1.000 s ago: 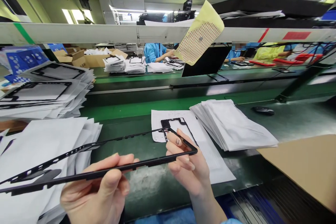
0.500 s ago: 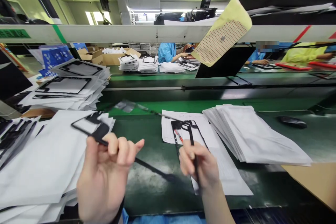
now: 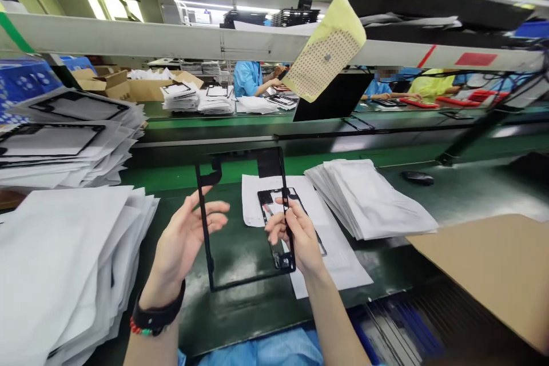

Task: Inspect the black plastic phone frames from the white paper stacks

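Note:
A thin black rectangular frame stands upright above the bench, with wider black areas at its upper corners. My right hand is shut on its right side bar, pinching it between thumb and fingers. Beside the left bar, my left hand is open with its fingers spread, some showing through the opening; whether they touch the bar I cannot tell. Behind the right hand, another black frame lies on a white printed sheet, partly hidden by the held frame and the hand.
White sheets or sleeves are piled at left, and a taller stack with black frames rises behind. At right are a white stack, a mouse and brown cardboard. Co-workers sit across the bench.
The black frame, blurred before, now stands upright between my hands. My left hand has opened from its pinch on a black part. The view has shifted right.

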Demonstrator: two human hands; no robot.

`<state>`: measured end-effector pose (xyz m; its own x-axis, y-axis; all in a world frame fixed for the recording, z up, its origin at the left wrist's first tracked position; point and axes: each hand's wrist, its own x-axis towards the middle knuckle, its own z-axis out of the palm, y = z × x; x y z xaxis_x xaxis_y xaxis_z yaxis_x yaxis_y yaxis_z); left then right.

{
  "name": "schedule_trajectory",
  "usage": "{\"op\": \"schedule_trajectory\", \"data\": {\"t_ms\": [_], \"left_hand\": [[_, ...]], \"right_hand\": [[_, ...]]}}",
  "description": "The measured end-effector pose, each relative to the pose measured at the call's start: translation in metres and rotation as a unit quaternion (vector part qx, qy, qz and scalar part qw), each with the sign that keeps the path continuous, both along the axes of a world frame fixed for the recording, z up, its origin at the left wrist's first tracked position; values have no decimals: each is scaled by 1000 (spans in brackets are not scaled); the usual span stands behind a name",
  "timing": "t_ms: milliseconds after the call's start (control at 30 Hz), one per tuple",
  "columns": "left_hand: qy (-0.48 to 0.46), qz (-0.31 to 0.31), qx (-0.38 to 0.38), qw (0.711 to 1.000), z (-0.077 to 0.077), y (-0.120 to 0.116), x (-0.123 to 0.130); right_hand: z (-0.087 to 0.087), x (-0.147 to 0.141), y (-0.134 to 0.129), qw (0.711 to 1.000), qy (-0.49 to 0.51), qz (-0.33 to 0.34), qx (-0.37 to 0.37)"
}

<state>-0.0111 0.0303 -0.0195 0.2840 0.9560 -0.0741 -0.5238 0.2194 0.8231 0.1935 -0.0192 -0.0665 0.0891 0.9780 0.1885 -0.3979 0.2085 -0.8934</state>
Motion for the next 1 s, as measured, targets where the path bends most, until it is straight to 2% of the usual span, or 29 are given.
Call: {"op": "schedule_trajectory", "data": {"t_ms": [100, 200, 400, 667, 1000], "left_hand": [[8, 28, 66, 997, -16, 1, 6], [20, 15, 106, 994, -30, 8, 11], [6, 6, 100, 995, -45, 28, 15], [-12, -2, 67, 998, -55, 37, 11], [3, 19, 63, 998, -58, 34, 12]], "right_hand": [[-3, 2, 13, 1000, -5, -27, -7], [-13, 5, 31, 999, -23, -38, -16], [-37, 12, 57, 998, -54, 0, -32], [-41, 15, 55, 995, -57, 60, -46], [-33, 9, 43, 995, -57, 71, -30]]}}
